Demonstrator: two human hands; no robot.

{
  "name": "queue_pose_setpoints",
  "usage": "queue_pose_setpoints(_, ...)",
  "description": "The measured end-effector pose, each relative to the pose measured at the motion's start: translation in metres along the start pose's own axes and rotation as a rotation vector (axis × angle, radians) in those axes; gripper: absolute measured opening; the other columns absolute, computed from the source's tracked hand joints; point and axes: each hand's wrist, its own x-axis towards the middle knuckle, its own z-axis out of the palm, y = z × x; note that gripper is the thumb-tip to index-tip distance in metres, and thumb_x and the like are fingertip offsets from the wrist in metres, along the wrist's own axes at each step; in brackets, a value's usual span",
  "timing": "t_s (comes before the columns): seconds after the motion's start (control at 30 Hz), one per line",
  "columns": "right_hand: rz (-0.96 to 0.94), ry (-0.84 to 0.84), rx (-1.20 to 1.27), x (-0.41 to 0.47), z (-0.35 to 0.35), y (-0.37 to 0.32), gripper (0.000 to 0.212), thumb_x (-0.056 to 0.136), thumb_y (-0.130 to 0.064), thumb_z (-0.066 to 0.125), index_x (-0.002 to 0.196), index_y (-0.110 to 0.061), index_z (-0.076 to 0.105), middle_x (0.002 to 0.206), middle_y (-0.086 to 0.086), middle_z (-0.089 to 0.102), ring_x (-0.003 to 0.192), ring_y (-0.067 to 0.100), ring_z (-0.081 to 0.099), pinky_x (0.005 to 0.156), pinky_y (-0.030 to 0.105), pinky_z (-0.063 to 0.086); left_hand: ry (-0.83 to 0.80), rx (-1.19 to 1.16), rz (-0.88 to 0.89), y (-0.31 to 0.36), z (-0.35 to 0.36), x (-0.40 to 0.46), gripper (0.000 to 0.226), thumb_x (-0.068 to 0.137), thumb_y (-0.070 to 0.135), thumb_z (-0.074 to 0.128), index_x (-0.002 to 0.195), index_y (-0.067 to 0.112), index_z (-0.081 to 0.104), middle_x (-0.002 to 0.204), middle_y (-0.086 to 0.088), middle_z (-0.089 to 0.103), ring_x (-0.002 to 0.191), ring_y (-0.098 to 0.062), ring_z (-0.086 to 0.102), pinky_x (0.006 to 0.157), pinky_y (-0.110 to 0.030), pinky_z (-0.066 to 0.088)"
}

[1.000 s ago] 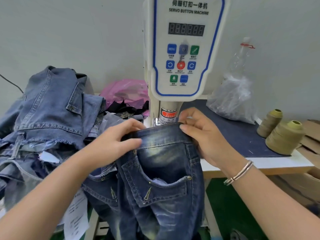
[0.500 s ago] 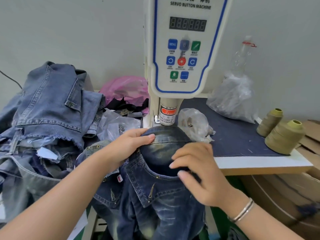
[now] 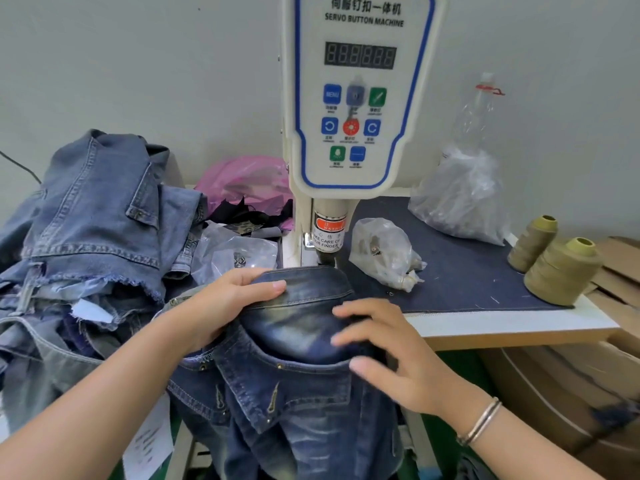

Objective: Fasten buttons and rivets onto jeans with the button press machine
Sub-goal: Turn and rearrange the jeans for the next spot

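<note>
A dark blue pair of jeans [image 3: 304,327] is draped over the front of the table, its waistband lying under the press head [image 3: 327,233] of the white servo button machine [image 3: 360,98]. My left hand [image 3: 225,303] grips the waistband at its left side, thumb on top. My right hand [image 3: 388,355] rests on the denim at the right with fingers spread, beside the front pocket. Small rivets [image 3: 278,366] show along the pocket edge. The die under the cloth is hidden.
A heap of lighter denim garments [image 3: 97,223] fills the left. Clear plastic bags [image 3: 384,251] of hardware, a bigger bag [image 3: 460,199] and a pink bag [image 3: 246,178] lie near the machine. Two olive thread cones [image 3: 561,271] stand right, with cardboard boxes [image 3: 571,393] below.
My right hand left the waistband's top edge and came down onto the denim by the pocket. The jeans were pulled further over the table edge, and the small bag behind became visible.
</note>
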Motion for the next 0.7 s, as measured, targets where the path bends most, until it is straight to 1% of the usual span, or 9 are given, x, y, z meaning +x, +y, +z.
queue_pose_setpoints(0.1, 0.196, 0.115, 0.384, 0.014, -0.001, 0.002, 0.032, 0.09, -0.019, 0.049, 0.121, -0.017, 0.055, 0.135, -0.005, 0.051, 0.129, 0.01, 0.044, 0.11, 0.029, 0.032, -0.056, -0.009, 0.013, 0.002, -0.004, -0.003, 0.041, 0.056, 0.035, 0.085, 0.091, 0.014, 0.077, 0.089, -0.011, 0.075, 0.076, -0.021, 0.072, 0.065, -0.022, 0.055)
queue_pose_setpoints(0.17, 0.381, 0.027, 0.528, 0.035, -0.005, -0.001, 0.059, 0.074, -0.03, 0.053, 0.124, 0.0, 0.049, 0.134, 0.004, 0.052, 0.115, -0.001, 0.054, 0.102, 0.023, 0.039, -0.12, -0.047, 0.038, 0.004, -0.007, -0.004, 0.056, 0.041, 0.041, 0.089, 0.085, 0.009, 0.077, 0.08, -0.012, 0.073, 0.068, -0.021, 0.07, 0.063, -0.023, 0.055)
queue_pose_setpoints(0.23, 0.401, -0.116, 0.553, 0.042, -0.004, -0.003, 0.092, 0.06, -0.04, 0.049, 0.129, 0.019, 0.036, 0.126, 0.014, 0.047, 0.096, -0.006, 0.058, 0.089, 0.01, 0.041, -0.18, -0.077, 0.063, 0.011, -0.007, -0.006, 0.043, 0.039, 0.032, 0.085, 0.074, 0.008, 0.076, 0.068, -0.009, 0.07, 0.058, -0.019, 0.068, 0.058, -0.022, 0.054)
queue_pose_setpoints(0.3, 0.376, -0.291, 0.565, 0.037, 0.004, -0.001, 0.067, 0.079, -0.03, 0.047, 0.128, 0.015, 0.042, 0.113, 0.008, 0.049, 0.094, 0.007, 0.057, 0.094, 0.015, 0.043, -0.218, -0.085, 0.07, 0.016, -0.006, -0.007, 0.024, 0.045, 0.024, 0.073, 0.065, 0.01, 0.075, 0.06, -0.005, 0.068, 0.052, -0.016, 0.065, 0.054, -0.02, 0.052)
queue_pose_setpoints(0.4, 0.589, -0.34, 0.574, 0.039, 0.011, 0.004, 0.016, 0.093, -0.021, 0.049, 0.086, -0.02, 0.064, 0.083, -0.009, 0.055, 0.085, 0.011, 0.053, 0.089, 0.023, 0.046, -0.208, -0.048, 0.034, 0.02, -0.012, -0.009, 0.035, 0.034, 0.029, 0.086, 0.064, 0.014, 0.075, 0.061, -0.003, 0.069, 0.054, -0.014, 0.066, 0.054, -0.018, 0.052)
queue_pose_setpoints(0.47, 0.599, -0.145, 0.748, 0.035, 0.003, 0.006, 0.019, 0.089, -0.019, 0.058, 0.075, -0.024, 0.071, 0.078, -0.007, 0.066, 0.076, 0.01, 0.061, 0.075, 0.022, 0.049, -0.028, 0.047, -0.054, 0.017, -0.024, -0.006, 0.047, 0.022, 0.029, 0.09, 0.066, 0.019, 0.077, 0.073, 0.003, 0.072, 0.063, -0.007, 0.068, 0.058, -0.015, 0.051)
queue_pose_setpoints(0.53, 0.632, -0.001, 0.891, 0.036, -0.011, 0.011, 0.017, 0.088, -0.024, 0.059, 0.084, -0.019, 0.075, 0.084, 0.001, 0.072, 0.078, 0.013, 0.065, 0.069, 0.024, 0.051, 0.068, 0.272, -0.125, 0.015, -0.033, -0.003, 0.029, 0.051, 0.022, 0.088, 0.076, 0.03, 0.073, 0.092, 0.018, 0.069, 0.077, 0.01, 0.063, 0.071, -0.007, 0.045)
queue_pose_setpoints(0.6, 0.665, -0.053, 0.793, 0.047, -0.014, 0.012, 0.024, 0.093, -0.027, 0.054, 0.089, -0.019, 0.076, 0.093, 0.001, 0.073, 0.084, 0.012, 0.067, 0.069, 0.022, 0.052, 0.001, 0.636, -0.157, 0.018, -0.032, -0.002, 0.024, 0.084, 0.011, 0.067, 0.082, 0.035, 0.066, 0.09, 0.026, 0.062, 0.077, 0.021, 0.055, 0.073, 0.002, 0.037)
queue_pose_setpoints(0.7, 0.668, -0.11, 0.671, 0.06, -0.01, 0.012, 0.025, 0.097, -0.027, 0.052, 0.091, -0.026, 0.076, 0.097, 0.0, 0.074, 0.088, 0.011, 0.069, 0.077, 0.024, 0.055, -0.058, 1.012, -0.079, 0.021, -0.012, 0.006, 0.023, 0.085, 0.013, 0.053, 0.098, 0.03, 0.062, 0.1, 0.012, 0.067, 0.09, 0.002, 0.059, 0.076, -0.005, 0.04)
